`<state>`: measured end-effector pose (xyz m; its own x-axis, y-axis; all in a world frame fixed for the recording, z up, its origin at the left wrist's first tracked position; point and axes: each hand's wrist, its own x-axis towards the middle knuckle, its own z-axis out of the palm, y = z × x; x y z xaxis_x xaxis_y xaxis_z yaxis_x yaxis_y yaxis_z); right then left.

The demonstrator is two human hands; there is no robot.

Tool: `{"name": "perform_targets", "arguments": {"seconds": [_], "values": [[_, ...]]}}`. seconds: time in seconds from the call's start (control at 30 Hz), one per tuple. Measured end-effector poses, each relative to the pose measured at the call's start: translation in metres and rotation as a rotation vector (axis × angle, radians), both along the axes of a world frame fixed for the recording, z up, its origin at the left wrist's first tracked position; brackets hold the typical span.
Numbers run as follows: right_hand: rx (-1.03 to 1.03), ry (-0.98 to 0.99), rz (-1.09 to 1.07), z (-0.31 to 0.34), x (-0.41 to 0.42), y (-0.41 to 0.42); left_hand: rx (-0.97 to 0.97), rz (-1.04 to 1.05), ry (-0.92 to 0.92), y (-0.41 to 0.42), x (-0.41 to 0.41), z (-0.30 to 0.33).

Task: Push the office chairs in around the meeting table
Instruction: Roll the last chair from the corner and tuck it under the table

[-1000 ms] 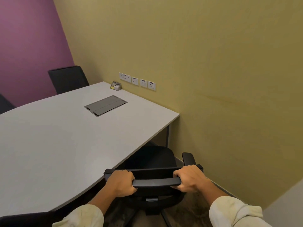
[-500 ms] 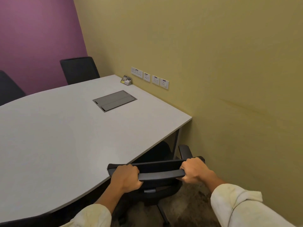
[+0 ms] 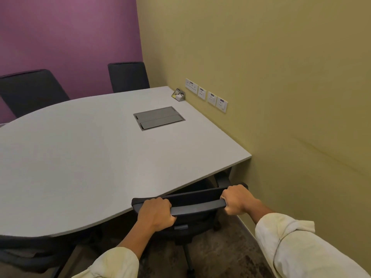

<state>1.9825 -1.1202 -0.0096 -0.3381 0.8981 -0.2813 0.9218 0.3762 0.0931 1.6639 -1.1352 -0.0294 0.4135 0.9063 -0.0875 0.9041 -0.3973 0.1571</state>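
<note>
Here, both hands are wrapped tight around the top bar of a black chair down at about 6 o'clock. The left hand grips the bar's left end and the right hand grips its right end. The chair's seat is tucked under the near edge of the big grey table, close to the yellow wall. Two more black chairs stand across the table, one at 11 o'clock and one at 12 o'clock. Another dark chair pokes in at 8 o'clock.
</note>
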Motion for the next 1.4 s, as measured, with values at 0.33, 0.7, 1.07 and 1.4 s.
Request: {"name": "perform_targets", "arguments": {"seconds": [0.33, 0.7, 1.07, 1.4], "values": [[-0.045, -0.05, 0.168, 0.005, 0.064, 0.055, -0.003, 0.186, 0.004, -0.008, 0.077, 0.001], [-0.076, 0.007, 0.249, 0.008, 0.096, 0.109, -0.002, 0.33, 0.047, 0.016, 0.124, 0.002], [-0.054, 0.085, 0.242, -0.001, 0.089, 0.152, 0.014, 0.347, 0.082, 0.061, 0.114, 0.001], [-0.072, 0.1, 0.213, 0.001, 0.079, 0.154, 0.028, 0.298, 0.057, 0.067, 0.101, 0.003]]}}
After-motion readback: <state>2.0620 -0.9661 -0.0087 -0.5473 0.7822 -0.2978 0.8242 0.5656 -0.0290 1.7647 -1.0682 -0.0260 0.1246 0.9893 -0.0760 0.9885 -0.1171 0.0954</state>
